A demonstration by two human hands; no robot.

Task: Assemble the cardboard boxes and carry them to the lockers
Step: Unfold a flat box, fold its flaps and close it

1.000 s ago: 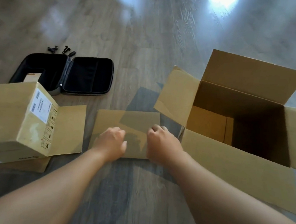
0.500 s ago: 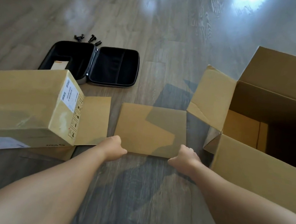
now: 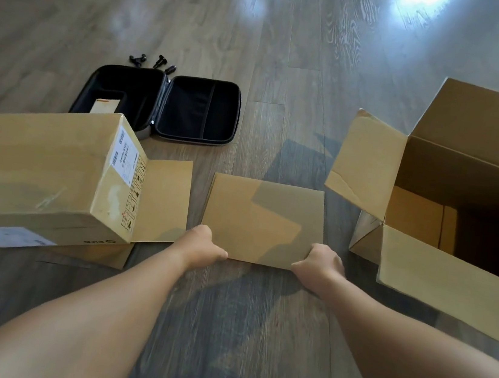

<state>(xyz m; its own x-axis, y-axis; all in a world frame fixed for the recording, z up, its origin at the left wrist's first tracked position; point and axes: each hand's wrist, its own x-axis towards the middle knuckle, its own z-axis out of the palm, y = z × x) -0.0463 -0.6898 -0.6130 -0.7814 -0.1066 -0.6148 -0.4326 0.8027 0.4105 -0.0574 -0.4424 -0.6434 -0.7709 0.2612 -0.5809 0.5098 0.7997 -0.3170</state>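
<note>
A flat brown cardboard piece (image 3: 264,222) lies on the wood floor in the middle. My left hand (image 3: 204,248) grips its near left corner and my right hand (image 3: 319,266) grips its near right corner, fingers curled under the edge. To the right stands a large open cardboard box (image 3: 439,277) with its flaps spread out and a dark inside. On the left a smaller cardboard box (image 3: 38,167) lies on its side, a white label on its end and one flap flat on the floor.
An open black zip case (image 3: 161,104) lies on the floor behind the left box, with a small card inside. A few small black screws (image 3: 152,62) sit just beyond it. Bare wood floor stretches beyond, with bright light reflections at the top.
Both hands slid from the top of the flat cardboard piece back to its near corners and took hold of them. The view has shifted left and closer.
</note>
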